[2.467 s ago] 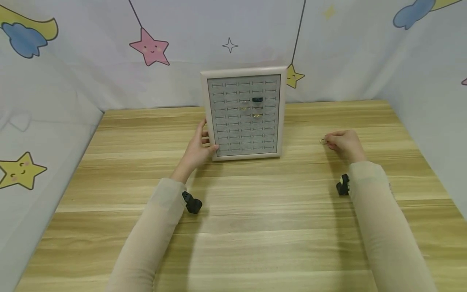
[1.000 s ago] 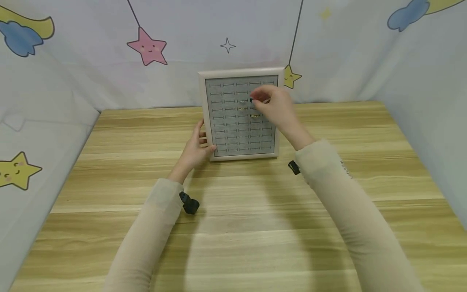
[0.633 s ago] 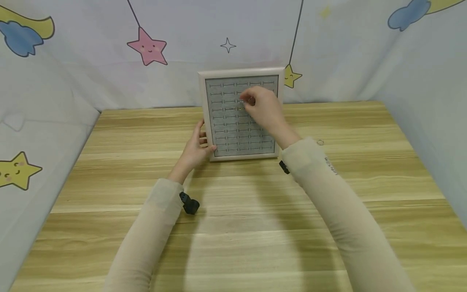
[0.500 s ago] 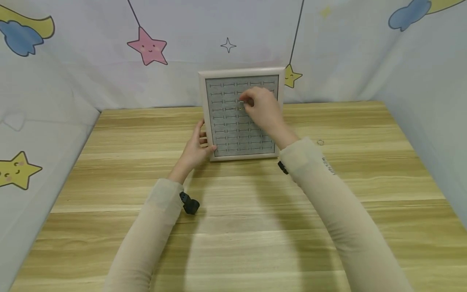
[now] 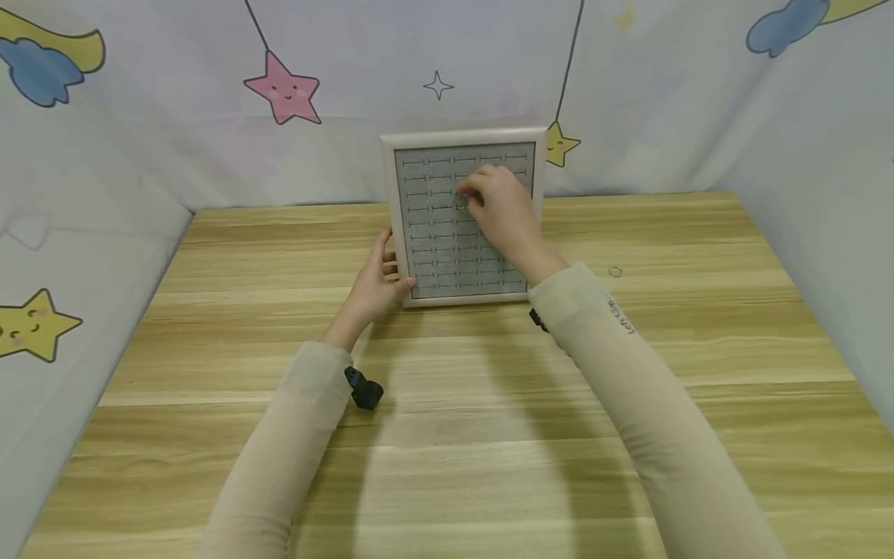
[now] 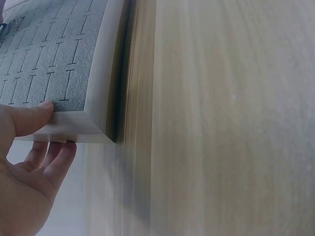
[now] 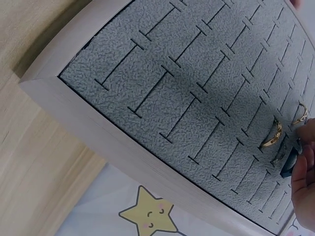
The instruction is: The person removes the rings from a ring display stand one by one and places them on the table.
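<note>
A star-print backdrop rises behind both grips, above a wood-grain table running beneath them. A framed ring board stands on the table between the two, its grey slotted panel facing the person. The left grip clasps the board's lower corner, thumb on the front, fingers bent round the side edge; firm bracing here would suit such delicate work. The right grip reaches across the panel, thumb and fingertips drawn into a pinch, apparently on a thin ring at its slot, though the fingers hide it. A light squeeze and a straight line square to the slot should spare the neighbours: a dark ring next to the right grip's thumb, and two gold rings, one farther down the panel, another just below the fingertips. Well to the right grip's right, a loose ring lies on the table.
</note>
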`<act>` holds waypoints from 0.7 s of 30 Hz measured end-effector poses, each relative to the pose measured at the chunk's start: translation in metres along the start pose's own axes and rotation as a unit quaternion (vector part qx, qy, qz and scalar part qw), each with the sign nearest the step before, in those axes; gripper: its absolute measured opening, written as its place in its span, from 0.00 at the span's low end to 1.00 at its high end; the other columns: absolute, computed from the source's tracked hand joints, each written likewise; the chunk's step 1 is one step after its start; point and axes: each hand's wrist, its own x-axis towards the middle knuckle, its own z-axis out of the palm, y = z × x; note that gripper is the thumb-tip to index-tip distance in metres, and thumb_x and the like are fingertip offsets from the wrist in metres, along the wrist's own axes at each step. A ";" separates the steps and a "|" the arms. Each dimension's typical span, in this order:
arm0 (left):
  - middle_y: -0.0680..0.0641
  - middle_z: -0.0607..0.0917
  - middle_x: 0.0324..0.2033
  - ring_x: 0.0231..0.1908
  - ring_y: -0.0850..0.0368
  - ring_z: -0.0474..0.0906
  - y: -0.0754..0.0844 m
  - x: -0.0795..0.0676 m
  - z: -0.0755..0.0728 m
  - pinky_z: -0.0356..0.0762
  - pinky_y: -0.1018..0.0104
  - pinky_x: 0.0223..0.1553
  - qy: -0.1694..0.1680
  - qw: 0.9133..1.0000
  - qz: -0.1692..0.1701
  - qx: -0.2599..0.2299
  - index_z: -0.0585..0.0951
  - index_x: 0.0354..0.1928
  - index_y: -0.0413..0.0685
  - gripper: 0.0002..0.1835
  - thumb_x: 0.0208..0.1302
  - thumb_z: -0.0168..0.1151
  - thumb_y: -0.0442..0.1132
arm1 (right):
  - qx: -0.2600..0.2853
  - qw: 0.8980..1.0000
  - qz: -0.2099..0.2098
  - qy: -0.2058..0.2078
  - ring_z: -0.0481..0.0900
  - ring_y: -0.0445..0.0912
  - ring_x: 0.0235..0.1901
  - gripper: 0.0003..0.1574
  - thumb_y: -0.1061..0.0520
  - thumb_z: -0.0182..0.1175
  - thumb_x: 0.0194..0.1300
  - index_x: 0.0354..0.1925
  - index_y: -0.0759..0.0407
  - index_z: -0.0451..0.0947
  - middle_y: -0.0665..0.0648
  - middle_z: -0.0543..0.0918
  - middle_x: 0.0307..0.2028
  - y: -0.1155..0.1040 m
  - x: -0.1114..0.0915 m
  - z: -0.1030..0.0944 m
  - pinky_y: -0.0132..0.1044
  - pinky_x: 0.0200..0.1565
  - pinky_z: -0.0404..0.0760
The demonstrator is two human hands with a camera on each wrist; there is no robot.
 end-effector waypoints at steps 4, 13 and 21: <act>0.35 0.67 0.64 0.64 0.40 0.67 0.000 0.000 0.001 0.71 0.49 0.65 -0.001 1.000 -0.003 0.002 0.42 0.75 0.63 0.50 0.62 0.59 0.26 | 0.013 1.000 -0.007 0.006 0.76 0.51 0.45 0.13 0.67 0.56 0.64 0.45 0.62 0.82 0.59 0.83 0.45 0.003 -0.001 0.000 0.38 0.50 0.78; 0.34 0.67 0.64 0.64 0.40 0.68 0.000 0.001 0.001 0.72 0.48 0.63 0.001 1.000 0.000 0.006 0.42 0.75 0.61 0.50 0.62 0.59 0.25 | 0.031 0.999 -0.026 0.022 0.76 0.52 0.45 0.12 0.66 0.54 0.67 0.46 0.63 0.82 0.61 0.82 0.45 0.007 -0.003 0.001 0.39 0.49 0.78; 0.33 0.67 0.62 0.62 0.39 0.69 0.003 -0.001 0.002 0.72 0.49 0.64 0.003 1.000 0.012 -0.001 0.42 0.76 0.59 0.49 0.62 0.58 0.24 | 0.016 0.998 -0.034 0.042 0.78 0.51 0.47 0.11 0.59 0.57 0.67 0.44 0.62 0.83 0.59 0.83 0.44 0.007 -0.001 0.001 0.38 0.53 0.79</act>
